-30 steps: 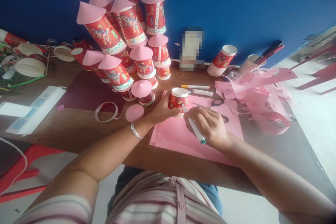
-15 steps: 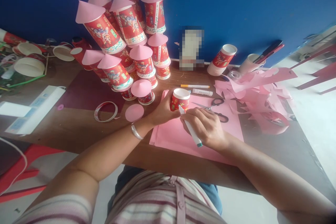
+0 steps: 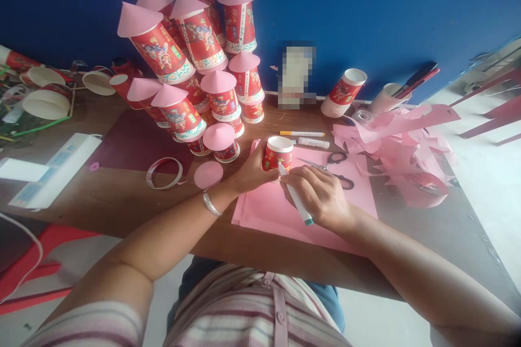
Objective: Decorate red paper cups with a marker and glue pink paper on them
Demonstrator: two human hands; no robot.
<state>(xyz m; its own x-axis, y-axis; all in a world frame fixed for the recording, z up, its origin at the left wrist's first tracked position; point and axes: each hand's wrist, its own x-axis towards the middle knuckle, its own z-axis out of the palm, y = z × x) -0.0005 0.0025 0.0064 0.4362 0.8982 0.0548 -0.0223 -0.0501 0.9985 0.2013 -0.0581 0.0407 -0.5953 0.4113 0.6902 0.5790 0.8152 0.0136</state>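
A red paper cup [image 3: 278,154] with a white rim is gripped from its left side by my left hand [image 3: 257,167], thumb across the front. My right hand [image 3: 319,192] is closed around a white marker [image 3: 298,200] with a green end, its tip against or very near the cup's lower front. Both hands are over pink paper sheets [image 3: 264,217] on the table. Scissors [image 3: 340,168] with dark handles lie just beyond my right hand. A glue stick [image 3: 313,143] and a yellow-and-white marker [image 3: 302,133] lie behind the cup.
Red cup towers with pink cone roofs [image 3: 150,46] stand back left. A tape roll [image 3: 164,173] and a pink paper disc [image 3: 208,174] lie left of my hands. Pink paper scraps [image 3: 411,146] heap at right, near stacked cups [image 3: 344,92]. A power strip [image 3: 57,168] sits far left.
The cup has shifted very slightly left in my left hand's grip, and the marker tip has moved a little with it. The rest looks the same.
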